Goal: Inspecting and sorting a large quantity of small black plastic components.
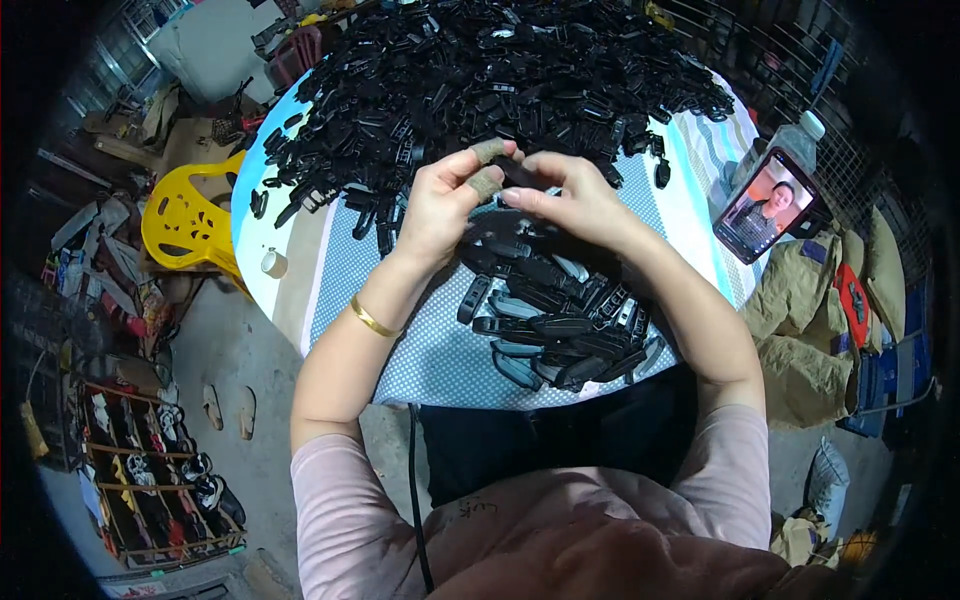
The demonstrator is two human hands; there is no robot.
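Note:
Above the near part of the round table (400,352), my left hand (440,205) and my right hand (580,200) meet at a small, elongated black piece (517,172). Fingers of both hands pinch it; its exact kind is partly hidden by them. Tan wraps cover two fingertips of my left hand, and a gold bangle (372,318) circles that wrist. Between my forearms lies a smaller pile of long black and grey plastic pieces (555,325). Beyond my hands spreads a large heap of similar black pieces (470,80), some with metallic-looking parts.
A phone (764,205) leans against a clear bottle (800,142) at the table's right edge. Near the left edge stands a small white cup (273,263). A yellow plastic chair (185,222) is left of the table, brown sacks (805,345) right. A black cable (415,480) hangs beside my lap.

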